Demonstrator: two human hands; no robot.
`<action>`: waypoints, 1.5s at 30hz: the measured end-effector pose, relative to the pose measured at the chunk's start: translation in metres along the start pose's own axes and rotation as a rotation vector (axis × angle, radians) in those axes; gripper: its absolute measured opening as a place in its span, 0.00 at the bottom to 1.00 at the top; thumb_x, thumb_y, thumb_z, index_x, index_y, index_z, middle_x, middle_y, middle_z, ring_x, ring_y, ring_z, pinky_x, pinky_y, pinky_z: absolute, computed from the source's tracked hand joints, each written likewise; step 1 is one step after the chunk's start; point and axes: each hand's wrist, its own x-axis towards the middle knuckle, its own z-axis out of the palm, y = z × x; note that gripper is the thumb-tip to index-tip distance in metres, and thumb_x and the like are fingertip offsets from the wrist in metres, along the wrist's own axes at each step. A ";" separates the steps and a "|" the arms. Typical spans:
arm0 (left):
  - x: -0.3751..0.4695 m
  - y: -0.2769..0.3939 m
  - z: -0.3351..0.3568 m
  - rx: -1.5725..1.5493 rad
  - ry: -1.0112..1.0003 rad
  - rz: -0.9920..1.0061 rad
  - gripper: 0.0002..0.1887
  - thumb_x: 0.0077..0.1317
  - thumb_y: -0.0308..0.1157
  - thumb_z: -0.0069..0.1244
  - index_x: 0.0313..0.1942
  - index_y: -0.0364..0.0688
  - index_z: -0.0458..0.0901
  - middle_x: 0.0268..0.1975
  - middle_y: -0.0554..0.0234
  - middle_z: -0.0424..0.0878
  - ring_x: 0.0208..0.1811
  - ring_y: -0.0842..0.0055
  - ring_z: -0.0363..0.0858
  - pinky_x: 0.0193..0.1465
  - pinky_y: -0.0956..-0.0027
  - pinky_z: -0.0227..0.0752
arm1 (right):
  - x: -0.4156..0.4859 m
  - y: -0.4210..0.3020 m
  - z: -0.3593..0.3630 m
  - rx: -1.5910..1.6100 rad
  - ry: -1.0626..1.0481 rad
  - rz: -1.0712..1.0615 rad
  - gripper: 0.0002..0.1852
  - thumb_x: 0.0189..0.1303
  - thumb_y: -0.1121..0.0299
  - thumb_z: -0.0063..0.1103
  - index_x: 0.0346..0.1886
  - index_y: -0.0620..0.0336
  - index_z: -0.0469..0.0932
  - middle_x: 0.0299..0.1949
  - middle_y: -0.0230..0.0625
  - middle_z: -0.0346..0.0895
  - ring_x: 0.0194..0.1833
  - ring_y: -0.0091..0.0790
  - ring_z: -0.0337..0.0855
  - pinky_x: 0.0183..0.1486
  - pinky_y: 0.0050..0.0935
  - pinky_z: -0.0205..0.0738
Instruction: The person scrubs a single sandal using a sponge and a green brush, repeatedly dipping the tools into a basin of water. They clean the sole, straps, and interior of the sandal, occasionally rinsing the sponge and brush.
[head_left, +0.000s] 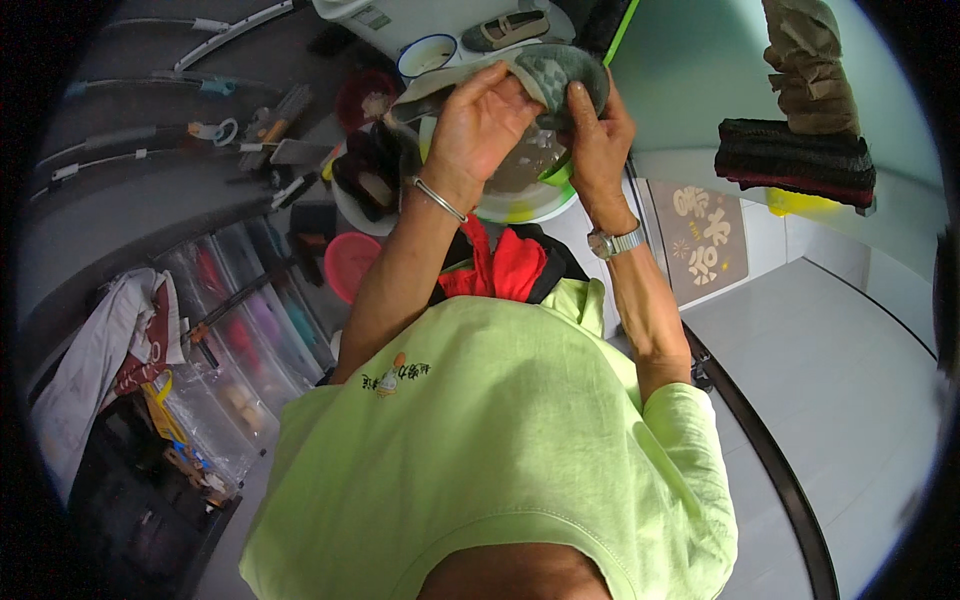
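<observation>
Both my hands hold a grey-green patterned cloth shoe (559, 71) with a pale edge, raised above a basin. My left hand (484, 127), with a bracelet on its wrist, has its palm turned up and its fingers at the shoe's opening. The toe end is gripped by my right hand (600, 131), thumb on top. Beneath them is a green-and-white basin (525, 208) of cloudy water; a green object (556, 172) shows at its side, partly hidden. A similar strapped shoe (506, 31) lies on a white surface beyond, beside a blue-rimmed enamel bowl (427, 56).
Dark footwear (367, 180) fills a pale basin at the left, near a pink basin (352, 262) and a dark red basin (360, 97). Clear plastic drawers (240, 337) stand lower left. Folded cloths (795, 161) hang at the right, above a brown mat (697, 240).
</observation>
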 end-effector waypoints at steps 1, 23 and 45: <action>0.001 0.001 -0.004 0.000 -0.031 -0.020 0.14 0.65 0.32 0.42 0.48 0.35 0.73 0.49 0.56 0.77 0.56 0.67 0.71 0.61 0.60 0.59 | 0.000 0.001 -0.001 0.003 -0.018 0.014 0.25 0.60 0.67 0.57 0.61 0.59 0.66 0.32 0.22 0.74 0.24 0.12 0.66 0.21 0.12 0.59; 0.015 0.004 -0.005 0.303 0.291 0.391 0.08 0.67 0.32 0.43 0.40 0.39 0.76 0.38 0.63 0.81 0.40 0.74 0.79 0.46 0.68 0.72 | -0.045 -0.037 -0.007 -1.257 -0.398 -0.508 0.30 0.50 0.81 0.50 0.61 0.57 0.65 0.31 0.47 0.69 0.25 0.48 0.74 0.26 0.38 0.71; 0.012 -0.002 0.000 0.422 0.268 0.510 0.07 0.65 0.27 0.45 0.32 0.34 0.78 0.29 0.67 0.78 0.25 0.85 0.73 0.30 0.79 0.69 | -0.066 -0.027 -0.022 -1.235 -0.361 -0.556 0.29 0.51 0.85 0.50 0.60 0.60 0.66 0.24 0.44 0.65 0.22 0.42 0.71 0.23 0.37 0.65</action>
